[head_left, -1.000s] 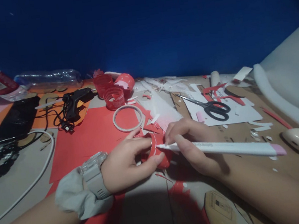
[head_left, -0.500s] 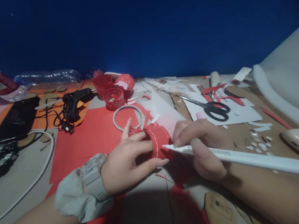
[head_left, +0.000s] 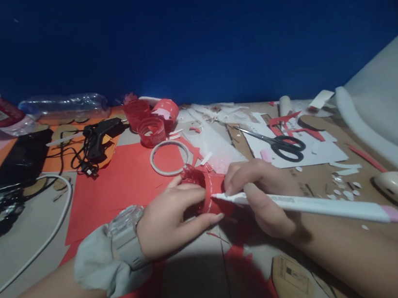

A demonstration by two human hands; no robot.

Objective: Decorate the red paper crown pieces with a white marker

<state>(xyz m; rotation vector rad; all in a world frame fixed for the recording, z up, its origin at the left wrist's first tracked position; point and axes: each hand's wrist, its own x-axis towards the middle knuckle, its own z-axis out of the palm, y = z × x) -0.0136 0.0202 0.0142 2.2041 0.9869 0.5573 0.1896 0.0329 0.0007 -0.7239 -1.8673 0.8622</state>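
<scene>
I have the left forearm reaching in from the near left of the work surface (head_left: 188, 287). The left hand (head_left: 167, 219) is back up, half curled, its fingers gripping the open left end of the red roll (head_left: 220, 185) and its thumb stretched along the near side. My right forearm comes in from the near right. The right hand (head_left: 263, 189) is closed in a pinch on the white marker (head_left: 320, 206), whose tip is at the dashed white line around the roll; I can't tell whether it touches. The roll sits mid-surface, well short of the far edge, just nearer than the tape ring (head_left: 154, 164). The scissors (head_left: 286, 146) lie beyond my right hand, the glue gun (head_left: 98, 140) toward the far left corner.
</scene>
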